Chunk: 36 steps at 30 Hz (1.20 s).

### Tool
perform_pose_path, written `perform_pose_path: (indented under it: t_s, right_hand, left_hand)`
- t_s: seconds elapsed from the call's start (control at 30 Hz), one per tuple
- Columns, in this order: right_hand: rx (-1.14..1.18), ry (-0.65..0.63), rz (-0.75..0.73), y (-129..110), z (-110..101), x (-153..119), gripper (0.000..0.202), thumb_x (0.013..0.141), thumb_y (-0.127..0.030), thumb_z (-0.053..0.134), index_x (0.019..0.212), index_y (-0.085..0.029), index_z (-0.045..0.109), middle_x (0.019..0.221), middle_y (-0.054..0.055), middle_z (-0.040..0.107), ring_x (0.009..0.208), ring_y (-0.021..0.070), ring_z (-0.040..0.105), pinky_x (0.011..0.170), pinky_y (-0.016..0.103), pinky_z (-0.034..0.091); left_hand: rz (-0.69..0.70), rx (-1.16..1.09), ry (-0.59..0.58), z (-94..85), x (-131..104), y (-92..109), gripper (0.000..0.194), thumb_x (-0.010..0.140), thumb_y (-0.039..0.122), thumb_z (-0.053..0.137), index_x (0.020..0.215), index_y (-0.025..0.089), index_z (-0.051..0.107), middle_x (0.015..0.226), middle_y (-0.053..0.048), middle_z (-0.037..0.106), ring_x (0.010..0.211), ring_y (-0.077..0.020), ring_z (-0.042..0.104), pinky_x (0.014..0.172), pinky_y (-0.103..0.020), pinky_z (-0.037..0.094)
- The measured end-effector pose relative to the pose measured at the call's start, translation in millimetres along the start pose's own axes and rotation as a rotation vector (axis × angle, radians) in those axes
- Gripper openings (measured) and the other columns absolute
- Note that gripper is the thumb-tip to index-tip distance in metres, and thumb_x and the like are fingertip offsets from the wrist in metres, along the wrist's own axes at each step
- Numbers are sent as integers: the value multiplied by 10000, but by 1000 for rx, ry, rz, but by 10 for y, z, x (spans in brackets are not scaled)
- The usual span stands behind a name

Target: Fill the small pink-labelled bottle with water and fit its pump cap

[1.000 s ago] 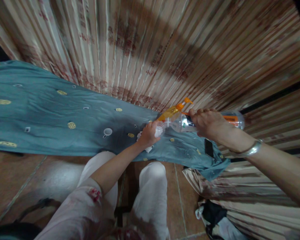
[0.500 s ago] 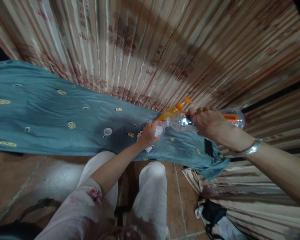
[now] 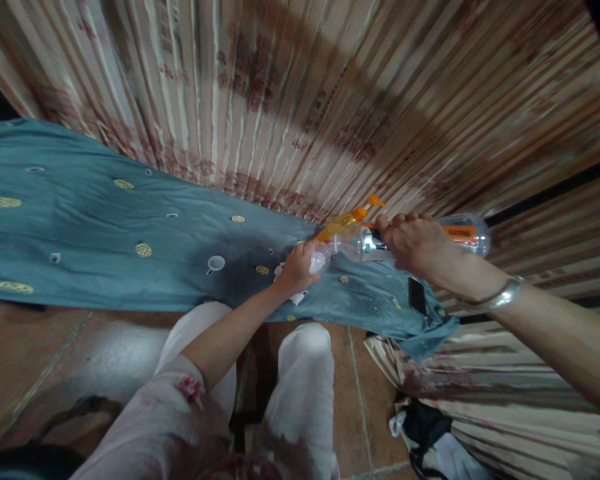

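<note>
The left hand (image 3: 298,269) is curled — the right hand (image 3: 416,244) grips, knuckles upward.

so yeah, one left hand (image 3: 297,270), one right hand (image 3: 415,247); one big clear bottle (image 3: 461,235), one smaller clear container (image 3: 320,259); one yellow pump bottle (image 3: 337,227); just one phone (image 3: 417,296); one silver bracelet (image 3: 505,295); two white trouser legs (image 3: 305,373); one teal cloth (image 3: 180,233)

The large bottle (image 3: 464,236) looks smooth, glossy plastic
</note>
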State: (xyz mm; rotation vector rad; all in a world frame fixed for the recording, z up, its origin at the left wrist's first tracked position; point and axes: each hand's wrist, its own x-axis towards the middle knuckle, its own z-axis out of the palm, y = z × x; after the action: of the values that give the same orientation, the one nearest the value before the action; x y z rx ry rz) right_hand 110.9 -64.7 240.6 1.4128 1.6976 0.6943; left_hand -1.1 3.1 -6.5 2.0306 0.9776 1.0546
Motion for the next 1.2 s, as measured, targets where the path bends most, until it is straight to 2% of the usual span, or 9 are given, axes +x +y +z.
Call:
perform_pose_path:
  t_s: [0.2,0.33,0.63,0.77,0.9,1.07,1.2]
  right_hand:
    - [22,18,33,3,73,34,576,836,-192,555,1366,6,447,1060,256,679,963,336,652,763,364,419]
    - [19,53,23,11,125,53,551,859,-243,513,1353,-7,460,1046,254,684,932,325,642,742,358,397]
    - [33,54,31,-6,72,44,518,843,-178,504,1326,6,475,1041,263,678,950,338,645,752,365,392]
    - [62,26,38,0,62,48,531,846,-199,541,1331,5,470,1078,279,663,981,348,640,773,375,391]
    - [105,57,44,0,92,52,558,867,-252,556,1365,-24,445,1118,264,653,1004,332,628,800,380,392]
    - [-17,56,57,-32,103,59,548,866,-208,523,1352,31,438,1068,276,657,978,340,641,758,370,375]
    - [-23,52,66,-46,60,58,503,890,-193,494,1354,-3,448,1046,250,670,958,317,643,743,365,360]
  left_hand:
    - [8,-2,-10,-23,-9,4,782,654,151,746,1357,214,410,1261,-118,548,1151,-287,564,983,-444,486]
    - [3,-6,-5,-26,-7,14,785,643,143,750,1352,201,418,1270,-128,545,1166,-298,557,1006,-459,477]
    - [0,7,-17,-44,-9,38,778,651,140,748,1355,142,416,1285,-168,540,1199,-317,540,1040,-472,459]
    - [-3,25,-23,-47,-12,40,781,659,147,742,1362,165,401,1285,-148,536,1205,-311,539,1041,-463,459]
    - [-4,23,-19,-41,-10,34,782,656,146,742,1360,166,403,1269,-143,544,1194,-307,549,1037,-460,461]
    - [8,17,-10,-26,-9,17,784,648,151,758,1352,165,412,1276,-143,541,1195,-301,547,1041,-461,461]
    - [8,13,3,-14,-10,8,791,646,147,762,1354,194,412,1269,-127,548,1188,-298,555,1033,-470,468]
